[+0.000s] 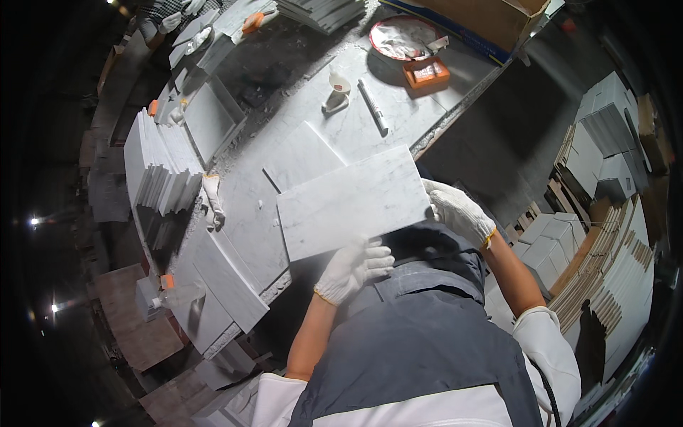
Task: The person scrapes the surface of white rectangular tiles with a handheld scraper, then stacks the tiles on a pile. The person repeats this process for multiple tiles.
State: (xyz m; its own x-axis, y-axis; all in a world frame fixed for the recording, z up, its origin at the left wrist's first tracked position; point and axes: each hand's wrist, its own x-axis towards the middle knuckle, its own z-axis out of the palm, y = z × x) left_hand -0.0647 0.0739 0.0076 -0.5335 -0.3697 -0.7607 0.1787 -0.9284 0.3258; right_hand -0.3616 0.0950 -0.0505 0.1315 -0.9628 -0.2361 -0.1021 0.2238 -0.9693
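Note:
A rectangular white marble tile [348, 203] with faint grey veins lies slanted in front of me, its right end jutting past the worktable's near edge. My right hand [461, 212], in a white knitted glove, grips that right end, with some fingers hidden behind it. Just at the tile's lower edge is my left hand [350, 272], also gloved, with fingers stretched to the right. Slight blur hides whether its thumb touches the tile. Partly beneath the held tile, another marble tile [309, 149] rests on the table.
On the marble-topped table [284, 107] are a white marker [373, 107], a small white bottle [338, 89], an orange block [427, 73] and a red-rimmed bowl of white paste [398, 35]. Stacked tiles [160, 167] and a loose glove [212, 201] sit left. Bundled slabs [612, 277] stand right.

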